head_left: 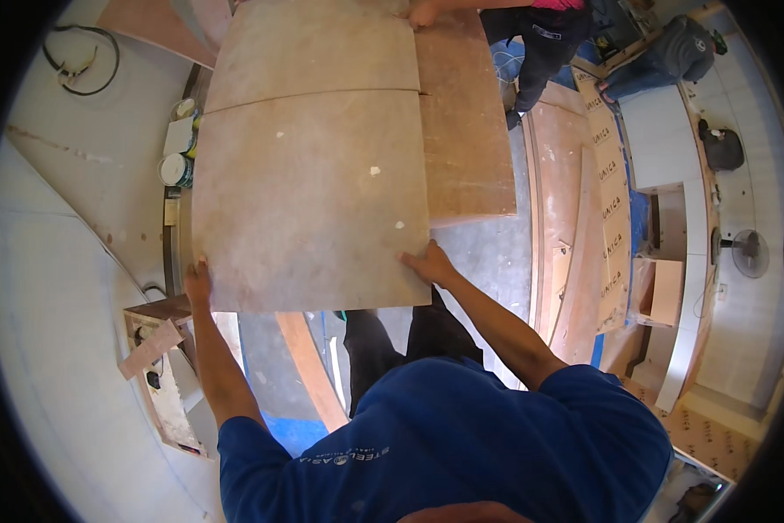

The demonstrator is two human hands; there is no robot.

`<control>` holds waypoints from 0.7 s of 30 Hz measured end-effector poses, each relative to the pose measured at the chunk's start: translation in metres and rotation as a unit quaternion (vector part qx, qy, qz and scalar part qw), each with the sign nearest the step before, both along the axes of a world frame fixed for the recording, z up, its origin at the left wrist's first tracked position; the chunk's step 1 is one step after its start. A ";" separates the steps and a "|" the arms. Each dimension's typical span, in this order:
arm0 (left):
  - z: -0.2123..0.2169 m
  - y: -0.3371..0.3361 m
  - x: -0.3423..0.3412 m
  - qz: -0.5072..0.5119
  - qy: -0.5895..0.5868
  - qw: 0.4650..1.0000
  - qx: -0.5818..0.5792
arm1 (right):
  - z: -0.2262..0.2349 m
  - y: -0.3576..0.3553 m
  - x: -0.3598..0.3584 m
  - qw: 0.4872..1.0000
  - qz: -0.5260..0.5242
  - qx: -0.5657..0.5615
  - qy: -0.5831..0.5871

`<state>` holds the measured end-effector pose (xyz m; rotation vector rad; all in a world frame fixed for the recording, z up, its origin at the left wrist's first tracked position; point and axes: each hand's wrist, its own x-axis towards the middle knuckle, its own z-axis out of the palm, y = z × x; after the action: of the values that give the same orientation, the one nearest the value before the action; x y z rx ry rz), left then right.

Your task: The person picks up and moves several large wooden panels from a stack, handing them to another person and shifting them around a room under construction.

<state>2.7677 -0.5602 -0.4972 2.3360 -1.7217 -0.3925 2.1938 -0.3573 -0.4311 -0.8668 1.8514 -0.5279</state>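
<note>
A large pale plywood sheet (313,183) spans the space ahead of me, with a few whitish spots on its face. A dark seam or line crosses it farther off; I cannot tell whether a second panel begins there. My left hand (198,283) is closed on its left edge near the close corner. At the right edge, my right hand (430,264) grips it with the thumb on top, the other fingers mostly hidden beneath. A browner plywood board (469,131) lies under the sheet and sticks out on the right.
A co-worker's hand (424,14) touches the far right of the sheet; another person (667,57) bends at the far right. Paint buckets (176,170) stand left. A wooden box frame (167,383) is near my left arm. Long boards (575,235) and a fan (748,254) are right.
</note>
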 end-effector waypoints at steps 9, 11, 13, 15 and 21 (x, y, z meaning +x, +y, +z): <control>0.013 0.048 0.057 0.041 0.007 0.999 -0.023 | -0.042 -0.007 0.043 0.998 0.043 -0.041 0.003; 0.031 0.057 0.040 0.070 0.019 0.997 -0.025 | -0.019 -0.006 0.044 0.998 0.036 -0.038 -0.030; 0.053 0.060 0.021 0.110 0.036 0.993 0.019 | 0.004 -0.005 0.041 0.997 0.032 -0.039 -0.065; 0.063 0.072 0.005 0.081 0.030 0.996 0.007 | 0.011 0.004 0.036 0.995 0.029 -0.059 -0.070; 0.030 0.121 -0.009 0.109 0.040 0.993 0.034 | -0.026 0.091 0.009 0.995 -0.015 -0.097 -0.012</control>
<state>2.7585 -0.4389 -0.4672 2.4876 -1.4197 -0.5034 2.2024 -0.2664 -0.4574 -0.9564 1.8141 -0.7433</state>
